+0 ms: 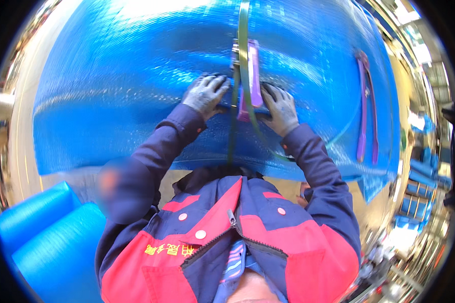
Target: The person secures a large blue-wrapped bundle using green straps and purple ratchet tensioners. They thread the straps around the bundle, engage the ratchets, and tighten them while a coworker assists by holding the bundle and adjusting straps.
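Observation:
A large bundle in glossy blue woven sheeting [151,65] lies before me. A green strap [243,35] runs over it, and a purple-handled strapping tool [254,76] sits on the strap at the middle. My left hand [206,95], in a grey glove, rests on the sheeting just left of the strap, fingers stretched out. On the other side my gloved right hand [281,107] lies beside the purple handle with its fingers apart. Whether its fingertips touch the handle I cannot tell. The strap's loose end curves down past my right wrist.
A second purple long-handled tool [363,106] lies on the sheeting at the right. Blue rolls [50,222] stand at the lower left. Pale floor [28,116] runs along the left, and racks with blue items [417,197] are at the far right.

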A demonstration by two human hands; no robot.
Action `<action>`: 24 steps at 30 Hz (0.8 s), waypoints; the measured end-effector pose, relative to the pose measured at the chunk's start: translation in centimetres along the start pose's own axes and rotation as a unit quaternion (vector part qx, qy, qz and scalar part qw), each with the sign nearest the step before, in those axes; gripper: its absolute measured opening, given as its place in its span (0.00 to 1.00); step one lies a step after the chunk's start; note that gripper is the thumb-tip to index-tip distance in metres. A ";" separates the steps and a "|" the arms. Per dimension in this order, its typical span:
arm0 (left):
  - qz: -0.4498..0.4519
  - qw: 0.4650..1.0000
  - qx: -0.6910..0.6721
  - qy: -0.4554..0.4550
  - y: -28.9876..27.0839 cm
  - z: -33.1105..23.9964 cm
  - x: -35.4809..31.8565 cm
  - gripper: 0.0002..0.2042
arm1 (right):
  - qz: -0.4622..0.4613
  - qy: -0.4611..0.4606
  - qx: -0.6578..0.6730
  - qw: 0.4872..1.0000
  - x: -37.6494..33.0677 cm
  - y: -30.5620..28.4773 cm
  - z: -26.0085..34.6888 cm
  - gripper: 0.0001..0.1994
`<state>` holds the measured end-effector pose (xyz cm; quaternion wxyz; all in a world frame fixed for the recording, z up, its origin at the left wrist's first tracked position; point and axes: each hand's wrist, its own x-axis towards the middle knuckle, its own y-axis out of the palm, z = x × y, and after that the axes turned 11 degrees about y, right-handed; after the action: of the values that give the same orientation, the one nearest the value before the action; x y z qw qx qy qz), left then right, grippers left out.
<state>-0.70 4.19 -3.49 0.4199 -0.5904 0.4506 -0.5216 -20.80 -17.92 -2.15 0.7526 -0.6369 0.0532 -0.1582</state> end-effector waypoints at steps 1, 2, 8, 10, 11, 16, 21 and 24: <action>-0.025 0.999 -0.015 0.012 -0.2 -0.1 0.1 0.41 | -0.021 0.003 0.015 1.000 -0.2 -0.2 0.2 0.44; -0.032 0.999 -0.020 0.033 -0.5 0.2 0.2 0.40 | -0.016 -0.008 0.024 1.000 -0.3 -0.7 0.1 0.44; -0.052 0.970 -0.209 -0.112 -0.8 1.0 3.1 0.46 | -0.195 0.154 -0.001 0.969 -3.8 -2.3 -5.3 0.40; -0.059 0.971 -0.187 -0.140 0.1 0.9 4.7 0.48 | -0.158 0.234 -0.047 0.958 -5.0 -1.4 -7.2 0.38; -0.134 0.973 -0.166 -0.091 0.9 0.6 5.9 0.48 | -0.116 0.283 -0.069 0.949 -5.6 -1.2 -8.1 0.37; -0.193 0.972 -0.091 -0.097 4.3 -1.6 9.4 0.50 | -0.100 0.273 0.094 0.952 -4.0 -2.2 -5.5 0.40; -0.222 0.954 -0.143 -0.143 5.2 -2.7 9.4 0.52 | -0.186 -0.073 0.269 0.942 3.8 -4.2 3.1 0.47; -0.222 0.958 -0.122 -0.136 5.4 -3.4 8.9 0.52 | -0.135 -0.116 0.365 0.914 5.5 -4.2 4.9 0.44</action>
<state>-4.16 -5.83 -6.21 0.2753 -0.7877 0.3072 -0.4576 -14.95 -15.55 3.50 0.9053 -0.3324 -0.1823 -0.1916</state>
